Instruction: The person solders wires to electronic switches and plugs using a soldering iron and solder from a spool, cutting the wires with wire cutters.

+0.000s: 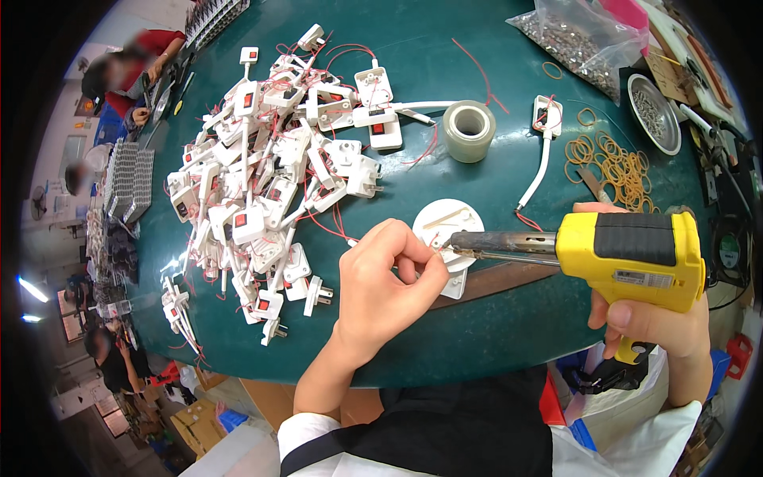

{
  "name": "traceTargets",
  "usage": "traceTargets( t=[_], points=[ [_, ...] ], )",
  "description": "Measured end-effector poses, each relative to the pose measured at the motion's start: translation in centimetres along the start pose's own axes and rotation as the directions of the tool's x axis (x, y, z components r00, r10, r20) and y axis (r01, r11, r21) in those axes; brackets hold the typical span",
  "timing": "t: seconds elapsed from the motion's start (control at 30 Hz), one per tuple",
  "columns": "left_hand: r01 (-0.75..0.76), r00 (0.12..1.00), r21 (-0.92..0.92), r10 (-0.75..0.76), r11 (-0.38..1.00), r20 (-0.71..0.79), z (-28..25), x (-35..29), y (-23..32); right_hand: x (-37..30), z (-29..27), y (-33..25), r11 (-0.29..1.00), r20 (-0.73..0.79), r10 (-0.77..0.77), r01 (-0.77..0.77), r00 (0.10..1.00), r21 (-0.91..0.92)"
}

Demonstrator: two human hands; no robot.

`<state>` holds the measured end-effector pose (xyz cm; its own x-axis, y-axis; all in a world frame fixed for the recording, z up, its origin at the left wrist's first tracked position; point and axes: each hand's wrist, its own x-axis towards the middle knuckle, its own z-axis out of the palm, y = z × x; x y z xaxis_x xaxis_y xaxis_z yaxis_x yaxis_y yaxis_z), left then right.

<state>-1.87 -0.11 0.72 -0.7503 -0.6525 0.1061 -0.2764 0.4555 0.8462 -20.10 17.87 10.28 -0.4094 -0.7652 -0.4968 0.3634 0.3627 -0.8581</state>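
Left grip (385,274) pinches one red wire (433,241) | right grip (648,318) clenches one soldering gun (628,258) | tape rolls (469,131): one, seemingly

Bare green table (445,334) lies along the near edge, between the pile of white plug parts (270,175) on the left and the hands. A second open strip runs behind the white round base (447,226), up to the roll of clear tape (469,131). To the right, loose rubber bands (616,167), a metal bowl (653,111) and a bag of small metal parts (576,40) crowd the surface. The yellow soldering gun (628,258) and its barrel bar the way from the right toward the base.
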Motion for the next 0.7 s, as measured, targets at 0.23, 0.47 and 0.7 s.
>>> traceTargets(
  t=[0.23, 0.47, 0.7],
  points=[
    [-0.215, 0.937, 0.213, 0.263, 0.953, -0.231, -2.7, -1.0, -0.5, -2.5, -3.0, 3.6, 0.876, -0.274, -0.332, 0.403, 0.903, 0.265],
    [-0.120, 0.939, -0.515, -0.072, 0.849, -0.338, -5.1, -4.2, -2.2, -2.2, -4.8, 10.6, 0.659, -0.273, -0.469, 0.539, 0.840, 0.525],
    [-0.282, 0.853, -0.407, 0.033, 0.869, -0.520, -5.2, -6.4, -4.3, -4.7, -4.8, 13.2, 0.688, -0.379, -0.362, 0.518, 0.852, 0.508]
  ],
)
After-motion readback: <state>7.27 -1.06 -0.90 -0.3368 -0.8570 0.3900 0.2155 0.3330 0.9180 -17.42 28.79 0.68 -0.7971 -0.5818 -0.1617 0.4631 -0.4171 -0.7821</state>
